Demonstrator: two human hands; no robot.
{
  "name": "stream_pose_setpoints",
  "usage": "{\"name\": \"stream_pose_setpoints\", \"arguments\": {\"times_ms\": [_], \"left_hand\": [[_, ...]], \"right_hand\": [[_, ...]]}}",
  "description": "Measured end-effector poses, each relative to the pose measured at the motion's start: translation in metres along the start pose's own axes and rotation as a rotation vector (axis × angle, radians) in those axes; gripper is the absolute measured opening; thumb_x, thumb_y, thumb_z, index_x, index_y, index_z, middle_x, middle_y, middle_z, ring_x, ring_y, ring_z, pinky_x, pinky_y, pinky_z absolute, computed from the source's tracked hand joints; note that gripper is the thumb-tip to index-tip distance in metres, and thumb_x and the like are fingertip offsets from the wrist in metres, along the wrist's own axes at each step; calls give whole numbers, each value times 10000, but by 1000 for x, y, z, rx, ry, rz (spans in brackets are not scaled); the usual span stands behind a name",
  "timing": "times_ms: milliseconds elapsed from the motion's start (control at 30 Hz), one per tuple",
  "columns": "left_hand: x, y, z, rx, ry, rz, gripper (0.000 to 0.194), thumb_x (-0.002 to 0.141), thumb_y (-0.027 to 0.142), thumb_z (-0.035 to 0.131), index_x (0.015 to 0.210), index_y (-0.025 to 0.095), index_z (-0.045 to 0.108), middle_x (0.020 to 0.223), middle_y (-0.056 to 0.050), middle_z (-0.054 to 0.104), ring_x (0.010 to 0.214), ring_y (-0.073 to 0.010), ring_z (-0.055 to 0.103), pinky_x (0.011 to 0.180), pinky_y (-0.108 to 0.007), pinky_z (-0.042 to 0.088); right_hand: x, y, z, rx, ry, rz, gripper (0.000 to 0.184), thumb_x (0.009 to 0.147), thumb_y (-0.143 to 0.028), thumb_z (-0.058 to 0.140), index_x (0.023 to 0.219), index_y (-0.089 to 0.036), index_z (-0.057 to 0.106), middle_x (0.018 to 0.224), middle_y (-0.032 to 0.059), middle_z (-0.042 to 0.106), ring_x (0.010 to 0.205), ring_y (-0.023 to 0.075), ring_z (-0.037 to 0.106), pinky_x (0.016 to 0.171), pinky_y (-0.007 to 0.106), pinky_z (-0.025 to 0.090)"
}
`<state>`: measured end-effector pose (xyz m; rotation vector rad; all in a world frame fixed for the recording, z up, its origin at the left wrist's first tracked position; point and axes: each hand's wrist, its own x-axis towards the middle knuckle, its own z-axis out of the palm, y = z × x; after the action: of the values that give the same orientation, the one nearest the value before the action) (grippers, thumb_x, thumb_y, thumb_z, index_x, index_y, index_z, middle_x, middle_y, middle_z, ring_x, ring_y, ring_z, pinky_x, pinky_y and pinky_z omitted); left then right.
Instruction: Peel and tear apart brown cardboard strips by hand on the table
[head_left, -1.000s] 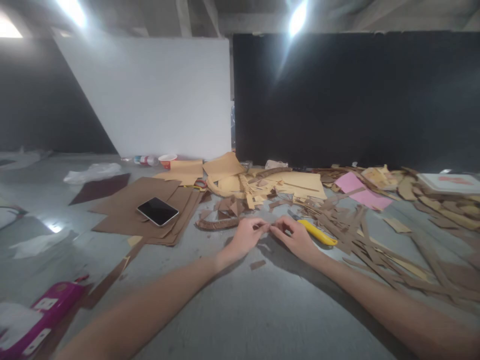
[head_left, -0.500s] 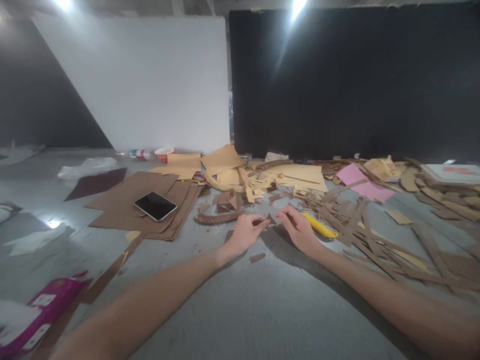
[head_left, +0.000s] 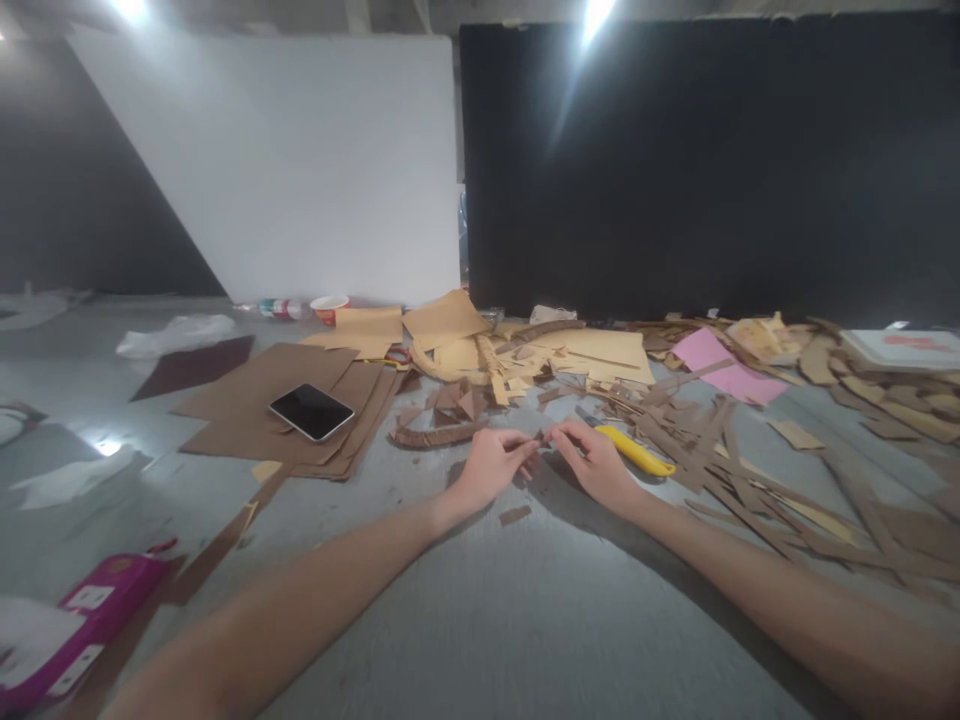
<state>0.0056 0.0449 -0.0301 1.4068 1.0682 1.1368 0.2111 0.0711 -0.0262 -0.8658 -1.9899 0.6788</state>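
Note:
My left hand (head_left: 489, 468) is closed in a pinch on a small folded piece of brown paper (head_left: 540, 437). From the other side, the thumb and forefinger of my right hand (head_left: 597, 468) come together at the same piece, covering much of it. Just beyond my right hand lies a smooth yellow curved object (head_left: 637, 452), whose kind I cannot make out. A small brown scrap (head_left: 515, 515) rests flat on the table below my fingers. Behind my left hand lies a curved, ridged brown paper strip (head_left: 435, 437).
At left, a phone (head_left: 311, 411) lies on stacked brown sheets (head_left: 240, 385). Brown strips (head_left: 739, 480) spread across the right, near a pink sheet (head_left: 726, 366). Tan paper (head_left: 615, 352) and a paper cup (head_left: 330, 309) are at the back; a magenta pack (head_left: 112, 610) is front left.
My right hand has shifted slightly left, so its fingertips now meet the small brown paper piece. My left hand stays nearly in place, its lower fingers loosened a little.

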Motion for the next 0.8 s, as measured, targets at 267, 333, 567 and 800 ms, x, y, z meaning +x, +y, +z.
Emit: {"name": "stream_pose_setpoints", "arguments": {"times_ms": [267,333,567,800], "left_hand": [[6,-2,-7,-249,-49,-48,643,817,758,808,966,133,808,944,-132,814,835,-260,803,807,-387,662],[8,-1,-9,-298,-60,-62,641,823,748,812,994,131,819,1003,-143,823,929,-280,806,885,-412,653],[11,-4,-12,-295,-17,-73,595,732,641,941,1002,118,850,1024,-146,834,902,-251,794,954,-405,627],[16,-8,-15,-256,49,-58,568,694,614,970,969,131,856,975,-148,831,908,-252,779,918,-375,603]], "right_hand": [[0,-6,-1,7,-67,-8,449,1106,-533,500,948,-228,790,937,83,773,885,258,694,798,368,567],[0,-9,-1,3,-68,-9,437,1102,-528,511,987,-234,812,939,80,770,879,257,690,780,368,570],[1,-16,-2,-55,-158,-33,445,1110,-487,503,990,-236,851,785,51,682,732,215,615,678,337,514],[-1,-10,-1,-39,-135,-15,399,1098,-475,530,1208,-256,845,818,51,730,752,225,669,677,339,557]]}}
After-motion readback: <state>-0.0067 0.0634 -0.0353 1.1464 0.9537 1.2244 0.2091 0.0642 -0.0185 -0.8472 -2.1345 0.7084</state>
